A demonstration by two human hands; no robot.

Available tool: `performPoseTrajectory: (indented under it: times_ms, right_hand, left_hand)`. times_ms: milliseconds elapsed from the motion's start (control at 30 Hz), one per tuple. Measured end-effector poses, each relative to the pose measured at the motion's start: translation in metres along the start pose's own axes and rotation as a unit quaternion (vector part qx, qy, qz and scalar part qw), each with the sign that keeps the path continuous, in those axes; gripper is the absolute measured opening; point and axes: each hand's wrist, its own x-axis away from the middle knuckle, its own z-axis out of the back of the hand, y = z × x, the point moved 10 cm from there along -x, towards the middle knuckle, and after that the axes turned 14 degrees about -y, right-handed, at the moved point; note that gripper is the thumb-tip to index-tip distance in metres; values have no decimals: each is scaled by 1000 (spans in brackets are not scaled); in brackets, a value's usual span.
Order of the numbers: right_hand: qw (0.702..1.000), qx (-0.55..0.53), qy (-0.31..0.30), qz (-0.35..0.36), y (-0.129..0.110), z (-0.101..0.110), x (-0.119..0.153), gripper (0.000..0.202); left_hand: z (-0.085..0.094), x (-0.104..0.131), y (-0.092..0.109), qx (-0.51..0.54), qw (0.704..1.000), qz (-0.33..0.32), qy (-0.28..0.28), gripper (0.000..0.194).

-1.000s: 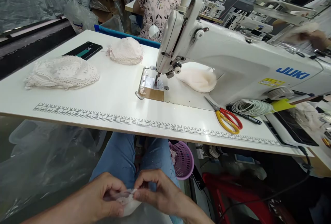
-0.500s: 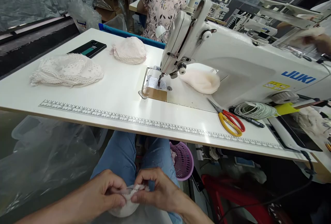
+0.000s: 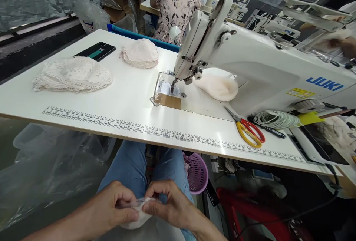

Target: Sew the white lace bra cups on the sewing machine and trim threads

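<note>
Over my lap, below the table edge, both hands pinch a small white fabric piece (image 3: 136, 221) with a gathered, frilly upper edge. My left hand (image 3: 118, 205) is closed on its left side, thumb on top. My right hand (image 3: 164, 204) is closed on the edge at the right, its thumb close to the left thumb. The fingertips behind the cloth are hidden. What the finished piece is, I cannot make out. Above my hands stands a white sewing machine (image 3: 258, 59), and a cream rounded fabric piece (image 3: 219, 87) lies under its arm.
On the white table (image 3: 125, 104) lie a lace fabric stack (image 3: 73, 76), a pale fabric stack (image 3: 141, 53), a black phone-like device (image 3: 97, 51), scissors (image 3: 249, 131) and a coil of cord (image 3: 275, 118). A purple basket (image 3: 198, 174) stands beside my knee. Another person (image 3: 176, 7) sits beyond.
My fingers have shifted slightly along the gathered edge, the right thumb moving a little across the cloth. Both hands keep hold of it. The view has tilted very slightly.
</note>
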Motion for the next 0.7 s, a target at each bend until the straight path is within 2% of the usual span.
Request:
performPoseTrajectory:
  times_ms: [200, 367, 467, 533, 700]
  right_hand:
    - [1000, 7, 4, -10, 6, 1, 3, 39]
    - [1000, 27, 12, -6, 3, 2, 5, 39]
    - [998, 54, 13, 15, -1, 1, 5, 36]
    - [996, 78, 12, 28, -2, -1, 6, 31]
    - [989, 141, 40, 34, -5, -1, 13, 15]
  left_hand:
    - [5, 3, -7, -19, 999, 36, 25, 24]
    - [2, 3, -14, 3, 1000, 27, 7, 25]
    - [-4, 0, -7, 36, 999, 2, -19, 19]
    - [-8, -1, 1, 51, 998, -11, -28, 22]
    - [-10, -3, 8, 56, 998, -2, -6, 21]
